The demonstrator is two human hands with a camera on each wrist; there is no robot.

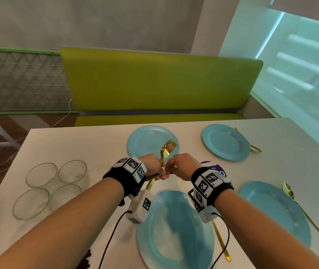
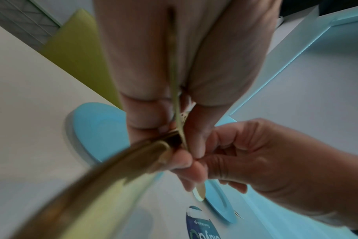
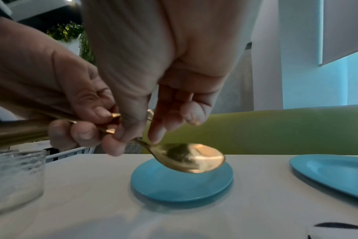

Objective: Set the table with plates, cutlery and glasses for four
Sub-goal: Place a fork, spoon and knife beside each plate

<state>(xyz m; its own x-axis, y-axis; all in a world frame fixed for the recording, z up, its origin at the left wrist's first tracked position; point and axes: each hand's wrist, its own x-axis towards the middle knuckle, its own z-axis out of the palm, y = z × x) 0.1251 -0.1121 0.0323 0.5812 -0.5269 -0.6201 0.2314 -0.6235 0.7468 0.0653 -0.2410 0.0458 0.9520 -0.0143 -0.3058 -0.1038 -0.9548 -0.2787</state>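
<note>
Over the table, head view:
Left hand (image 1: pixel 153 166): fingers curled round a bundle of gold forks (image 1: pixel 167 150), held above the white table (image 1: pixel 81 144).
Forks: long axis runs away from the person, tines over the far-left blue plate (image 1: pixel 145 141), handles back under the wrist.
Right hand (image 1: pixel 182 167): fingertips pinched together against the left hand's fingertips; what they pinch is hidden from here.
Glasses (image 1: pixel 50 188): four, clustered at the left, upright.
Near plate (image 1: pixel 174 233): below both wrists.

Left wrist view:
Left fingers (image 2: pixel 145 113): closed tight on blurred gold handles (image 2: pixel 104 174) running toward the camera.
Right hand (image 2: pixel 262 158): fingers bent, pinching one thin handle.

Right wrist view:
Right thumb and finger (image 3: pixel 117 142): pinching the neck of a gold spoon (image 3: pixel 192 157); the other fingers hang loosely bent.
Spoon: bowl points right and downward, above a blue plate (image 3: pixel 180 189), not touching.
</note>
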